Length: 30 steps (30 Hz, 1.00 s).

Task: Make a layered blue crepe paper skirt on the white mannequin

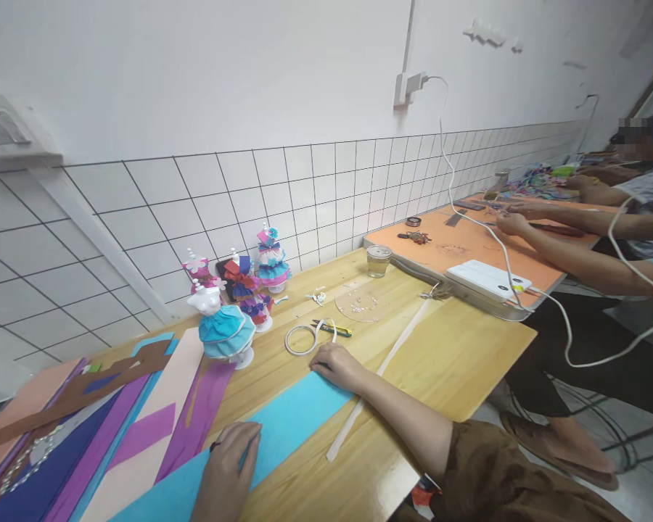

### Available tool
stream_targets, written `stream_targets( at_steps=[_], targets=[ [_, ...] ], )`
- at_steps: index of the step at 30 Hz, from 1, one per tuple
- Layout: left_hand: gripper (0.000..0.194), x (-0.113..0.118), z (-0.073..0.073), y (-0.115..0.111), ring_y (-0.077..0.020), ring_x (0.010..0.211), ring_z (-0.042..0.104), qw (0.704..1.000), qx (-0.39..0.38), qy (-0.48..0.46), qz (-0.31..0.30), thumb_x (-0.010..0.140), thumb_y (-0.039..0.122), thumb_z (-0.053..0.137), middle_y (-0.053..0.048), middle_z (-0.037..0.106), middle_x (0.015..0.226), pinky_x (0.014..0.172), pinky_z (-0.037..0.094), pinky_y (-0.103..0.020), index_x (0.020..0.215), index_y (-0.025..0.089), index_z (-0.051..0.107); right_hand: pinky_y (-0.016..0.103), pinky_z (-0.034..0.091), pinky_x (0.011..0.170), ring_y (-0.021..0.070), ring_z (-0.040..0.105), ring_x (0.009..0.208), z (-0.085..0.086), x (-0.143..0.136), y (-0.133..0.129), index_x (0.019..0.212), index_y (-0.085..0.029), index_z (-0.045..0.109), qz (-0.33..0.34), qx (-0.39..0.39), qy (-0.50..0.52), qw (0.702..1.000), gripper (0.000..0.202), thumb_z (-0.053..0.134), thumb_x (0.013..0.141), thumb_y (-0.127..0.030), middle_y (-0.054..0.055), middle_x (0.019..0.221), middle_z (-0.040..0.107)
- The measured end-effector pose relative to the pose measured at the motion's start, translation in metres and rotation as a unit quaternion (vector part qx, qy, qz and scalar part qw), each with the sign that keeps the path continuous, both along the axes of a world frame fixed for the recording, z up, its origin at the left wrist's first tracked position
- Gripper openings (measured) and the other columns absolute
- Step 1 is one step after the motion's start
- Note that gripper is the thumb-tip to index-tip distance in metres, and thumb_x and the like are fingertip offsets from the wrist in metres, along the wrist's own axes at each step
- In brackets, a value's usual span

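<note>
A wide light-blue strip (pixel 299 409), which looks like crepe paper, lies slantwise across the wooden table. My left hand (pixel 229 460) rests on its nearer part, fingers laid on the surface and thumb apart. At the far end my right hand (pixel 338 368) has its fingers bent together over the strip's edge; the fingertips are partly hidden. Just beyond that hand are a white ribbon roll (pixel 301 341) and small yellow-and-black thread snips (pixel 333 328). A narrow pale strip (pixel 384 366) passes under my right forearm.
Several figures in ruffled dresses, one a white bear in blue (pixel 226 330), stand near the wall. Coloured strips (pixel 95 428) overlap at left. A cup of liquid (pixel 379 262) and a clear disc with small bits (pixel 362 301) lie behind. A co-worker's hands (pixel 514 217) are over an orange table.
</note>
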<state>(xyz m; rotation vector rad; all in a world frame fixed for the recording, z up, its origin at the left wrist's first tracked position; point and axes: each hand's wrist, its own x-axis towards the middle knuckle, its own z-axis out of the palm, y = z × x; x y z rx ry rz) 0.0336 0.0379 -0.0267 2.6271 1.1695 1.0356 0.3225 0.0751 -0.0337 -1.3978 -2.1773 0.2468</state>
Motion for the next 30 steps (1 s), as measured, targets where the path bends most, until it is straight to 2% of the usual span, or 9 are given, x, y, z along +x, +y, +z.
stream_targets(
  at_steps=[6,12,30],
  targets=[
    [0.026,-0.0002,0.0001,0.0002,-0.0181,0.081,0.067,1.0,0.004,-0.003,0.003,0.089,0.033,0.044,-0.005,0.071,0.086,0.071,0.056,-0.028,0.087,0.02,0.067,0.029,0.039,0.078,0.0166,0.059,0.081,0.001,-0.0002,-0.0002,0.084,-0.018,0.068,0.0,0.001,-0.004,1.0,0.026,0.045,0.092,-0.027,0.007,0.083,0.068],
    [0.019,-0.0059,-0.0027,0.0027,-0.0176,0.086,0.067,0.999,-0.004,0.036,-0.013,0.086,0.03,0.051,-0.004,0.071,0.09,0.073,0.056,-0.026,0.092,0.021,0.066,0.029,0.039,0.078,0.0166,0.058,0.081,0.0012,-0.0007,0.0001,0.085,-0.017,0.069,-0.003,0.0,-0.008,1.0,0.027,0.045,0.092,-0.028,0.008,0.083,0.068],
    [0.028,0.0016,0.0051,-0.0012,-0.0181,0.079,0.068,1.0,0.015,0.006,0.001,0.089,0.035,0.045,-0.005,0.072,0.085,0.069,0.057,-0.026,0.086,0.019,0.068,0.029,0.039,0.078,0.0165,0.059,0.081,0.0004,-0.0007,0.0005,0.085,-0.017,0.069,0.001,0.001,-0.005,1.0,0.026,0.046,0.092,-0.027,0.007,0.083,0.069]
  ],
)
